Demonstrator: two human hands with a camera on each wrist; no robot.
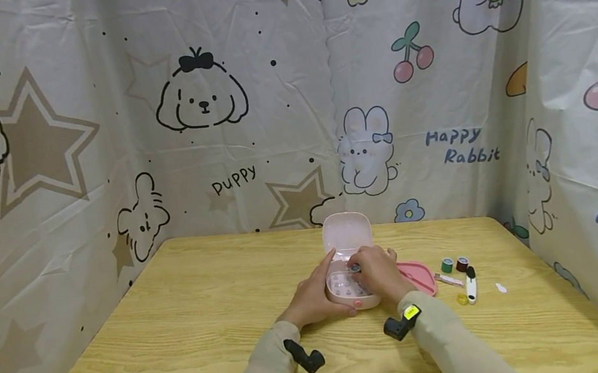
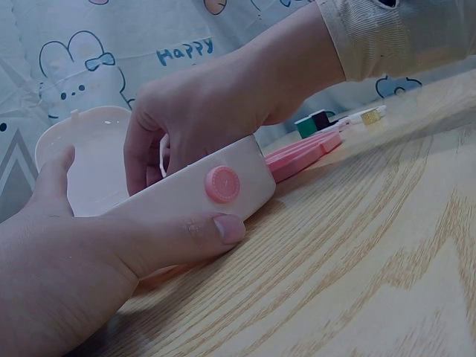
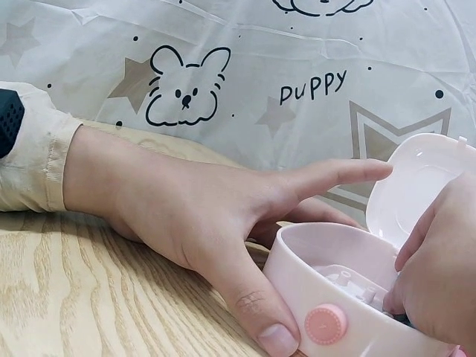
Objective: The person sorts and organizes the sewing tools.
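Currently, a pink box [image 1: 350,282] sits on the wooden table [image 1: 182,333], near the middle of its far half, with its hinged lid [image 1: 346,233] standing open and upright behind it.

Left hand [image 1: 312,297]: it holds the box from the left side. The thumb [image 2: 190,236] lies along the front wall, its tip just beside the round pink button [image 2: 222,184]; the forefinger [image 3: 335,175] stretches out straight toward the edge of the lid. The fingers are spread around the box, not pressed together.

Right hand [image 1: 376,275]: it reaches down into the open box from the right. The fingers are bent, with their tips inside the box. In the head view a small dark object [image 1: 355,267] sits at the fingertips; whether it is pinched cannot be told.

Inside the box, a row of small pegs [image 1: 342,283] is visible on the floor.

To the right of the box, touching or just beside it, lies a flat pink tray [image 1: 419,275]. Further right on the table are a green spool [image 1: 447,265], a dark red spool [image 1: 462,264], a white tool with a black tip [image 1: 470,286] and a small yellow piece [image 1: 461,299].

Both forearms are in beige sleeves [image 1: 462,349].
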